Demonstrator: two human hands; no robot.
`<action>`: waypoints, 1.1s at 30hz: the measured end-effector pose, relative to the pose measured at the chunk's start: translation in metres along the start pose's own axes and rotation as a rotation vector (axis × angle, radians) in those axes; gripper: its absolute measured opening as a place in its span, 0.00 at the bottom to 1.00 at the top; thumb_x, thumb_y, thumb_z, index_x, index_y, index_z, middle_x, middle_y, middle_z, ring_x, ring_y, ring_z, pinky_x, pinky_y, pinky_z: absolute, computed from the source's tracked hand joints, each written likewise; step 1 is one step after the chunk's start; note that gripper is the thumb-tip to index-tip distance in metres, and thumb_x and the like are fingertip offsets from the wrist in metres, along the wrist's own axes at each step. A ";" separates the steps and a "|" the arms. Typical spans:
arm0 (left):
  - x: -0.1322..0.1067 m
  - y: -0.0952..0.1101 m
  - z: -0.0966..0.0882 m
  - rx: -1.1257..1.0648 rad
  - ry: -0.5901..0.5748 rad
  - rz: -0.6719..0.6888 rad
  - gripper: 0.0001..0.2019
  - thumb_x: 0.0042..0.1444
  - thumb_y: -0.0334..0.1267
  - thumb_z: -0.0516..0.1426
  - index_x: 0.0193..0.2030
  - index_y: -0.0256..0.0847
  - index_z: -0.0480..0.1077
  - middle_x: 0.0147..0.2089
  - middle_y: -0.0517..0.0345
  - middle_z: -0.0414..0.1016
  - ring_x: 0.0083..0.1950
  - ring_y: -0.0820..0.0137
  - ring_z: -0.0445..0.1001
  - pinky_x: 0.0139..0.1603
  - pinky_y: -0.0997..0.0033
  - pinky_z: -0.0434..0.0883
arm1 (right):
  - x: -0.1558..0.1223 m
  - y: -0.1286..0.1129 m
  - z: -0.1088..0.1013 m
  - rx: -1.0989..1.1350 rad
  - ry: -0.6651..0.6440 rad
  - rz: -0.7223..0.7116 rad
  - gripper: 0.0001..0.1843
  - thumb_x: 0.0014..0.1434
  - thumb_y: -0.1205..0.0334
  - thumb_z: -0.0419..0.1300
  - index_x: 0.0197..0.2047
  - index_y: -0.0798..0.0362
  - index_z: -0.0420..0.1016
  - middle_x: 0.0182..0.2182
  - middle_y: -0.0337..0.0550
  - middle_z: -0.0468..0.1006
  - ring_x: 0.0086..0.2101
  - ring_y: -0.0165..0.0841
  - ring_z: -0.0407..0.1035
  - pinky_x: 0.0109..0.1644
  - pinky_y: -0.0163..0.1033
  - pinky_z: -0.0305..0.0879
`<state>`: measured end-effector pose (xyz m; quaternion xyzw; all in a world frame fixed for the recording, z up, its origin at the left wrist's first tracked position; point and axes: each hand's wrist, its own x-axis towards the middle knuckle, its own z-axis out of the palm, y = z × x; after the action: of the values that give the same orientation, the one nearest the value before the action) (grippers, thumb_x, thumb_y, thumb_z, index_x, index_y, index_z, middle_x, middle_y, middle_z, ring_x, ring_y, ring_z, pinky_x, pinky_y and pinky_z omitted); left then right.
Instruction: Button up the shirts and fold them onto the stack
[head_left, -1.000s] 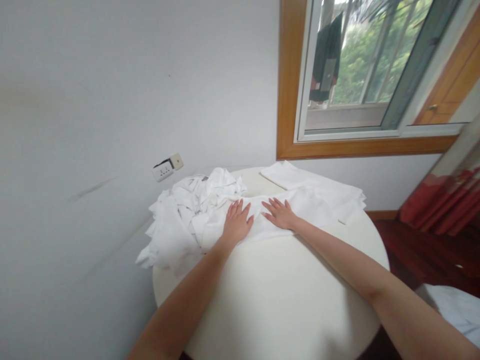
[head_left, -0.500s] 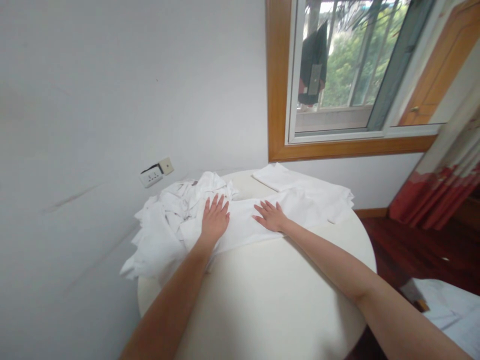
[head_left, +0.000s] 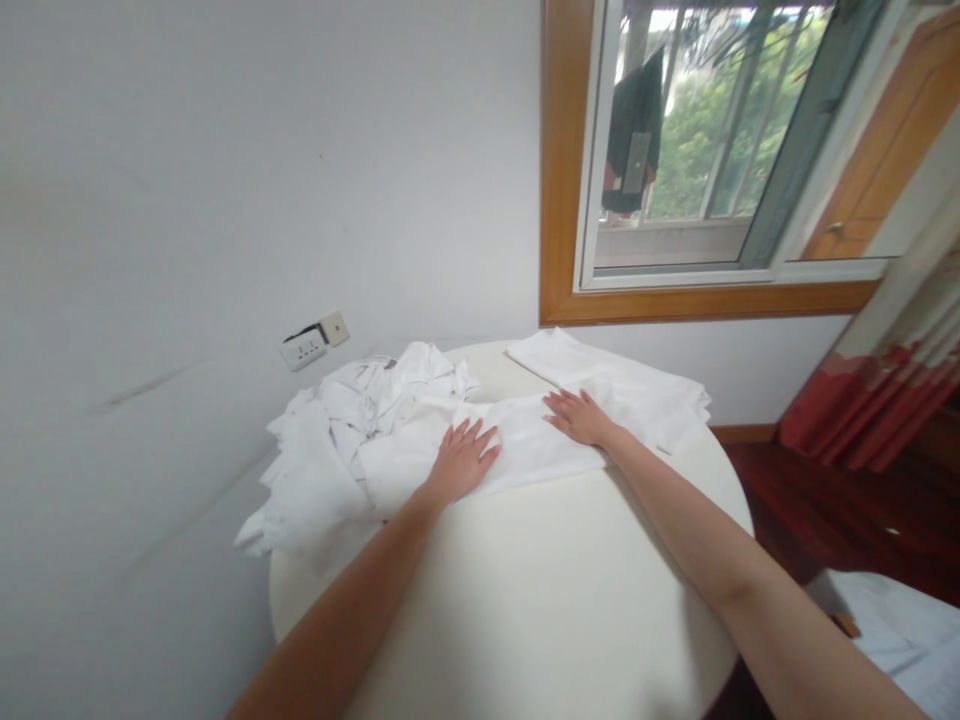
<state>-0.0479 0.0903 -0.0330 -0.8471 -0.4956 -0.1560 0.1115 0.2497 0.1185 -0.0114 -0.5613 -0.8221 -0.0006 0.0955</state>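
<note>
A flat white cloth (head_left: 525, 445) lies spread across the far part of a round white table (head_left: 540, 590). My left hand (head_left: 459, 462) rests palm down on its left part, fingers stretched out. My right hand (head_left: 579, 417) lies flat on the cloth's right part, fingers extended, close to a folded white cloth (head_left: 607, 385) at the back right. A crumpled heap of white cloths (head_left: 352, 435) sits just left of my left hand and hangs over the table's left edge.
A grey wall with a socket (head_left: 313, 340) stands behind the table. A wood-framed window (head_left: 697, 170) is at the upper right. A red and white curtain (head_left: 892, 390) hangs at the right. White fabric (head_left: 900, 630) lies low at the right edge.
My hands have slid over the flat cloth: the left hand drew nearer and a little right, the right hand moved right and farther back. The view shifted slightly.
</note>
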 end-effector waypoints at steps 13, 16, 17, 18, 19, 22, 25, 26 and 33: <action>-0.003 0.002 -0.057 0.122 0.147 -0.094 0.24 0.62 0.41 0.51 0.65 0.45 0.64 0.67 0.48 0.62 0.68 0.52 0.58 0.67 0.50 0.56 | -0.023 0.043 -0.003 -0.206 0.395 0.676 0.33 0.65 0.45 0.45 0.52 0.68 0.74 0.47 0.71 0.73 0.50 0.56 0.66 0.52 0.58 0.59; -0.007 -0.017 -0.104 0.193 0.253 -0.376 0.26 0.62 0.41 0.50 0.67 0.40 0.58 0.61 0.40 0.67 0.62 0.47 0.64 0.58 0.49 0.65 | -0.023 0.049 -0.009 -0.131 0.304 0.721 0.35 0.66 0.43 0.43 0.48 0.66 0.77 0.46 0.71 0.73 0.48 0.55 0.69 0.47 0.55 0.63; -0.009 -0.025 -0.115 0.212 0.265 -0.466 0.26 0.63 0.43 0.49 0.66 0.37 0.59 0.58 0.38 0.69 0.60 0.47 0.66 0.56 0.50 0.66 | -0.023 0.053 -0.010 -0.095 0.274 0.727 0.36 0.66 0.42 0.41 0.48 0.65 0.77 0.47 0.71 0.73 0.48 0.54 0.69 0.47 0.54 0.64; -0.012 -0.033 -0.123 0.215 0.242 -0.542 0.25 0.63 0.46 0.48 0.62 0.35 0.63 0.55 0.37 0.71 0.57 0.48 0.68 0.54 0.51 0.68 | -0.023 0.056 -0.012 -0.054 0.246 0.728 0.36 0.66 0.42 0.40 0.49 0.64 0.77 0.47 0.70 0.74 0.48 0.53 0.70 0.47 0.53 0.65; -0.014 -0.040 -0.126 0.196 0.181 -0.598 0.24 0.63 0.48 0.47 0.58 0.33 0.66 0.52 0.38 0.73 0.54 0.49 0.71 0.52 0.53 0.69 | -0.022 0.059 -0.013 -0.010 0.218 0.727 0.37 0.66 0.41 0.39 0.50 0.63 0.77 0.47 0.68 0.74 0.48 0.52 0.71 0.47 0.52 0.65; -0.020 -0.053 -0.119 0.129 -0.060 -0.670 0.25 0.63 0.54 0.47 0.48 0.33 0.71 0.45 0.41 0.76 0.48 0.53 0.75 0.46 0.60 0.72 | -0.021 0.066 -0.015 0.113 0.131 0.707 0.34 0.66 0.41 0.41 0.50 0.59 0.76 0.47 0.63 0.77 0.48 0.48 0.72 0.48 0.48 0.66; -0.021 -0.054 -0.101 0.169 -0.141 -0.653 0.27 0.62 0.55 0.49 0.49 0.29 0.70 0.47 0.37 0.74 0.48 0.53 0.75 0.46 0.62 0.71 | -0.020 0.069 -0.014 0.160 0.098 0.710 0.30 0.64 0.42 0.47 0.53 0.57 0.74 0.48 0.59 0.78 0.50 0.46 0.72 0.49 0.46 0.66; -0.020 -0.054 -0.096 0.192 -0.134 -0.651 0.27 0.62 0.54 0.49 0.50 0.27 0.69 0.48 0.35 0.73 0.48 0.53 0.76 0.46 0.63 0.71 | -0.020 0.069 -0.014 0.163 0.094 0.718 0.30 0.64 0.42 0.48 0.54 0.57 0.72 0.50 0.59 0.77 0.51 0.47 0.71 0.50 0.46 0.66; -0.022 -0.062 -0.089 0.169 -0.141 -0.680 0.28 0.62 0.55 0.48 0.53 0.30 0.69 0.52 0.35 0.71 0.45 0.55 0.76 0.44 0.63 0.71 | -0.016 0.069 -0.012 0.152 0.031 0.734 0.33 0.63 0.40 0.47 0.56 0.58 0.71 0.55 0.60 0.73 0.55 0.50 0.68 0.54 0.52 0.63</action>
<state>-0.1261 0.0724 0.0430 -0.6303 -0.7668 -0.0838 0.0885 0.3206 0.1274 -0.0097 -0.8099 -0.5623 0.0864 0.1430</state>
